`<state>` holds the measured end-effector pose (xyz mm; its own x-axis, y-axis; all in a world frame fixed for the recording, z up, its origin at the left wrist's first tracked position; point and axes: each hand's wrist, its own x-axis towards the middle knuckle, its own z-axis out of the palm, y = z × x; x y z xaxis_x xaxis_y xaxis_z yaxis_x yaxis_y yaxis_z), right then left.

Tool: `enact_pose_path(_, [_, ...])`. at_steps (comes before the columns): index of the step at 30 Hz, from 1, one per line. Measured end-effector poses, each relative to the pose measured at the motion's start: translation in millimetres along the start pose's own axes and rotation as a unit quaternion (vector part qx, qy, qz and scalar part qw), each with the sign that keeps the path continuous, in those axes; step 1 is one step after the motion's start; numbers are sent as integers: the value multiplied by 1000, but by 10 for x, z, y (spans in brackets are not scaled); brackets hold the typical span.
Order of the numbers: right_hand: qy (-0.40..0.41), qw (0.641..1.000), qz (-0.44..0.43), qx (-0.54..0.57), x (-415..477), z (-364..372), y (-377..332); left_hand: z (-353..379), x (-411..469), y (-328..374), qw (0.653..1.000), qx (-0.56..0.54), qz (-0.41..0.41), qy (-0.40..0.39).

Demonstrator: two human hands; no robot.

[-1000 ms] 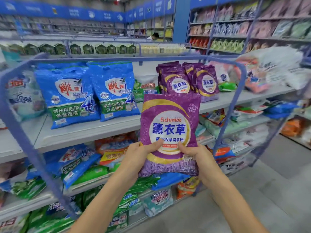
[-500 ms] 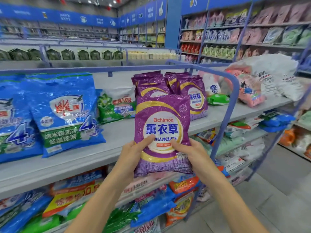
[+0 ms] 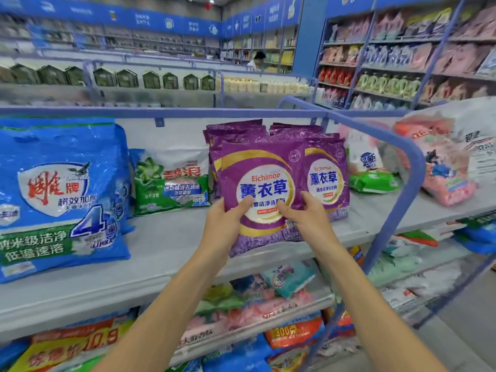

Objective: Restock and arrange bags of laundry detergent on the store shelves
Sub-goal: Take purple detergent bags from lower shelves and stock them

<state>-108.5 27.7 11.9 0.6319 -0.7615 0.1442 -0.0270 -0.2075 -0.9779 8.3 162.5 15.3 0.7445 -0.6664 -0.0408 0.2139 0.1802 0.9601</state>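
Left hand (image 3: 225, 222) and right hand (image 3: 308, 220) both clamped on the purple bag (image 3: 257, 162), thumbs on its front. Bag is upright above the shelf (image 3: 166, 237) front edge, just ahead of the purple row (image 3: 328, 157). Risk: the soft bag slumps forward, or a hard shove topples the row.

**One camera, worn on the head**

The single wide-angle view looks forward and down from the person's head. The left hand (image 3: 228, 222) and right hand (image 3: 308, 218), near the lens, hold the purple bag (image 3: 264, 189) mid-frame. The top shelf (image 3: 166, 237) lies just beyond them, wall shelves (image 3: 389, 68) far behind.
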Motion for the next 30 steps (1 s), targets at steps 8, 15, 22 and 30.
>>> enact_pose_path(8, [-34, 998, 42, 31, 608, -43, 383, 300, 457, -396, 986, -12, 46, 162])
enact_pose_path(15, [-30, 997, 41, 63, 633, -20, 330, 473, 523, -462, 959, -2, 99, 267])
enact_pose_path(22, [-119, 985, -23, -121, 337, -255, 464, 219, 315, -451, 985, 145, 5, 97])
enact_pose_path(30, [-112, 978, -23, -177, 487, -153, 454, 110, 382, -452, 930, 352, 49, 95])
